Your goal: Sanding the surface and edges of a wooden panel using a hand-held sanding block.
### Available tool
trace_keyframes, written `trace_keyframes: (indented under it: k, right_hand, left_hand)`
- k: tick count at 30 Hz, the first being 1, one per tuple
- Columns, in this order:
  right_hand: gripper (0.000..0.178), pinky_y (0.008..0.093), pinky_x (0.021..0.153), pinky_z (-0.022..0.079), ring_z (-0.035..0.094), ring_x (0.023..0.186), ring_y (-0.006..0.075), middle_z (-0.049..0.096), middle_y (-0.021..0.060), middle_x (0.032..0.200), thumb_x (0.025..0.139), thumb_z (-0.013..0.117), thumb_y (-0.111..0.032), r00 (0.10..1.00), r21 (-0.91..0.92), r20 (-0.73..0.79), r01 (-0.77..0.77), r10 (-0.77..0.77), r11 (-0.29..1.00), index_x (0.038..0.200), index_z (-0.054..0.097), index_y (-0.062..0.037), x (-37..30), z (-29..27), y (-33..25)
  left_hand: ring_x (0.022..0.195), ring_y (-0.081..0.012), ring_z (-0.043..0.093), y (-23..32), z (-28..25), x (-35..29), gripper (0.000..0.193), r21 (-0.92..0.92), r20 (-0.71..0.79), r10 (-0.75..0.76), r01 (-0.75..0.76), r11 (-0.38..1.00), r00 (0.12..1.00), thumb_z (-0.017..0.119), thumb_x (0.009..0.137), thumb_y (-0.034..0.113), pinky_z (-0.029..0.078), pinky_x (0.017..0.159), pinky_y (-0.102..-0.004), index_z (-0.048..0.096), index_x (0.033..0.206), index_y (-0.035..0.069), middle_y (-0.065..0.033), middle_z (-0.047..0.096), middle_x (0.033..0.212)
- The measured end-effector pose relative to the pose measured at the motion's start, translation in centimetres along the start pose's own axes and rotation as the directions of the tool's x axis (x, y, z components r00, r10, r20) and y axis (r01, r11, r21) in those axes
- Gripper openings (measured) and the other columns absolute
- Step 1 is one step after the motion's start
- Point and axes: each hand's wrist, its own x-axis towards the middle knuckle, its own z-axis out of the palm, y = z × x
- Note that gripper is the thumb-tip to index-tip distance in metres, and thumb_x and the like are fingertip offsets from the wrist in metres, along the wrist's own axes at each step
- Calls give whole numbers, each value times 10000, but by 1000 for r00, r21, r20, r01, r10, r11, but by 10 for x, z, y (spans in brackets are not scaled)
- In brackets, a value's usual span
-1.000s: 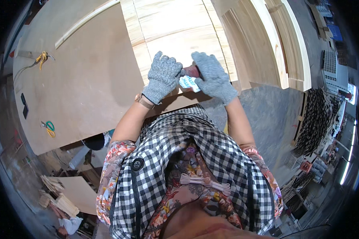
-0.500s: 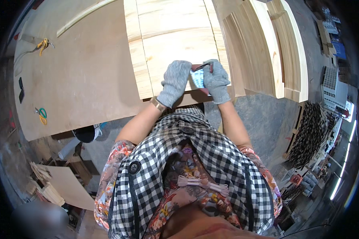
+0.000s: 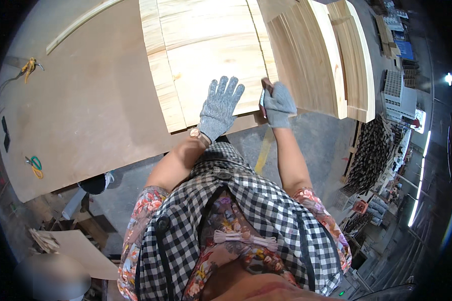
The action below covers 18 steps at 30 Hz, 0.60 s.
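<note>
A pale wooden panel made of joined boards lies in front of me, its near edge close to the table's edge. My left hand, in a grey knit glove, is spread flat over the panel near that edge and holds nothing. At the panel's near right corner, my gloved right hand is closed around a reddish-brown piece of sandpaper. The sandpaper sticks out on the left of that hand, and the fingers partly hide it.
The brown work table extends left, with scissors, a yellow-handled tool, a black object and a long wood strip on it. Stacked boards stand just right of the panel, beside a second stack.
My left hand has let go of the sandpaper and opened with fingers spread on the panel. The right hand keeps the sandpaper, now apart from the left. The view has shifted slightly.
</note>
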Motion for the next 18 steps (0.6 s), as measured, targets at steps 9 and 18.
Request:
trace_keyframes:
  k: [9,18]
  right_hand:
    - [380,502,692,516,663,799,396,662,224,843,947,486,-379,985,-130,-126,102,-118,986,821,612,-44,112,-72,-39]
    - [337,484,608,510,670,734,384,680,189,789,950,502,-330,968,-123,-195,133,-155,983,807,644,-60,84,-86,-76]
  left_hand:
    - [1447,-384,239,29,-30,52,860,152,-25,71,-66,986,997,747,763,328,156,1192,-540,345,1495,125,-149,290,1564]
    - [1442,-377,255,22,-82,12,832,150,28,-6,2,989,1000,727,775,316,168,1192,-534,350,1496,142,-136,292,1566]
